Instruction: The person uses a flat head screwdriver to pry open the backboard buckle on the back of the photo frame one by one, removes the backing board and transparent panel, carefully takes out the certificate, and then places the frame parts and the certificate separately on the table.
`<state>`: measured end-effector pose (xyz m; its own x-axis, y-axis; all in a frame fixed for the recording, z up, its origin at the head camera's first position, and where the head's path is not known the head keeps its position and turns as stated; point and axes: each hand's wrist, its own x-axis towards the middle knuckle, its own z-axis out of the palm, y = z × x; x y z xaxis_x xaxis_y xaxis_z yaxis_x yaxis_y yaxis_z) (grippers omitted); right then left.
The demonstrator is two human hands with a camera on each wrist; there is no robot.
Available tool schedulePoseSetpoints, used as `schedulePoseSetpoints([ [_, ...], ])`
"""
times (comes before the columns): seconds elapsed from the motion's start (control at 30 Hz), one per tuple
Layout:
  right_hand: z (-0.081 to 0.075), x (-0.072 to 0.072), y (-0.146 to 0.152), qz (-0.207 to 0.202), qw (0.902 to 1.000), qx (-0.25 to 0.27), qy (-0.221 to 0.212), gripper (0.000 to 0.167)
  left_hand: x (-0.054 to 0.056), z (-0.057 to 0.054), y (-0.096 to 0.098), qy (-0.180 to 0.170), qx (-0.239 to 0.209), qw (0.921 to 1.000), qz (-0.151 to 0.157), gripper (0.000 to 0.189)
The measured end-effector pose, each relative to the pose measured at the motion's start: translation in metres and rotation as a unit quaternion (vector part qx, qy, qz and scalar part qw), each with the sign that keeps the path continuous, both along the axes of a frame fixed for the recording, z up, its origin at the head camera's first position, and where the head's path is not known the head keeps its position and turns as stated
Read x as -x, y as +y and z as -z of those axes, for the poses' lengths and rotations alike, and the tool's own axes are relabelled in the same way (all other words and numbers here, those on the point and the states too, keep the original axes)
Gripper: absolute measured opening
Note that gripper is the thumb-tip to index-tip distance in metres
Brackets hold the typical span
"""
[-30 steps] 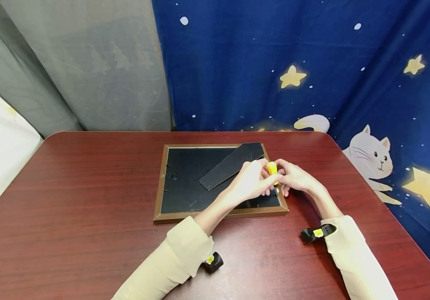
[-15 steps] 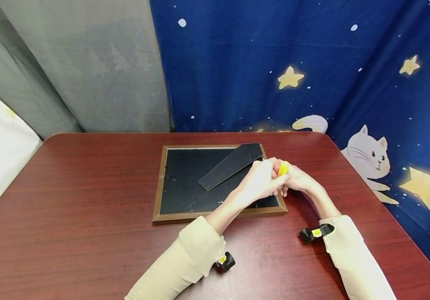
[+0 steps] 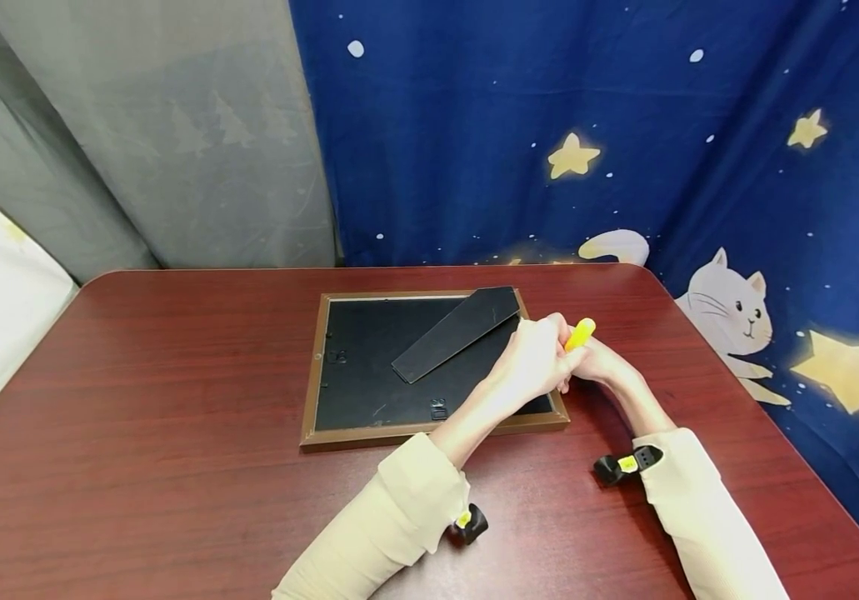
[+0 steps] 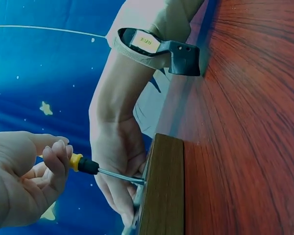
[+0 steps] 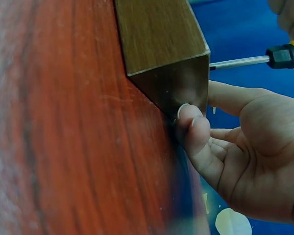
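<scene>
A picture frame point(image 3: 384, 435) lies face down, its black backing up, with a black easel stand point(image 3: 455, 335) slanting across it. My left hand point(image 3: 530, 362) grips a screwdriver point(image 3: 581, 334) by its yellow and black handle. In the left wrist view the metal shaft point(image 4: 121, 176) reaches down to the back of the frame's border, near a corner. My right hand point(image 5: 255, 152) holds the frame at its right edge, fingertips against the outer side and another finger along the back. From the head view, the left hand hides the screwdriver's tip and part of the right hand.
The frame rests on a reddish-brown wooden table point(image 3: 174, 433). A small metal hanger point(image 3: 439, 408) shows on the backing near its front edge. Behind the table hang a grey curtain point(image 3: 197, 150) and a blue starry curtain point(image 3: 459, 125).
The left hand has shifted right, and the screwdriver's handle has swung from nearly upright to leaning right. The metal hanger near the frame's front edge has come into view. The right hand stays at the frame.
</scene>
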<state>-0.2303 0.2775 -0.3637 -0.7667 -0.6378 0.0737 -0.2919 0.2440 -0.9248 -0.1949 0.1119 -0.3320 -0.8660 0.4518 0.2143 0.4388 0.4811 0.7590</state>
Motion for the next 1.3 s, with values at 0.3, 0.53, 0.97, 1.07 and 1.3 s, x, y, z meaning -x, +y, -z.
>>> schedulePoseSetpoints([
  [0.3, 0.024, 0.018, 0.016, -0.016, 0.9993, 0.025, -0.021, 0.041, -0.004, 0.004, -0.009, 0.011, -0.034, 0.999, 0.027, 0.017],
  [0.53, 0.016, 0.014, 0.013, 0.093, 0.9896, -0.096, -0.052, 0.016, -0.006, 0.01, -0.022, 0.056, -0.035, 0.9974, 0.03, 0.017],
  [0.97, 0.018, 0.017, 0.009, 0.117, 0.9795, -0.142, -0.083, 0.039, -0.005, 0.016, -0.049, -0.027, -0.078, 0.9955, 0.046, 0.02],
  [1.07, 0.018, 0.018, 0.008, 0.115, 0.9796, -0.143, -0.082, 0.038, -0.005, 0.015, -0.051, -0.031, -0.083, 0.9949, 0.047, 0.022],
  [1.3, 0.018, 0.019, 0.005, 0.114, 0.9794, -0.147, -0.079, 0.04, -0.003, 0.015, -0.052, -0.04, -0.095, 0.9939, 0.039, 0.017],
])
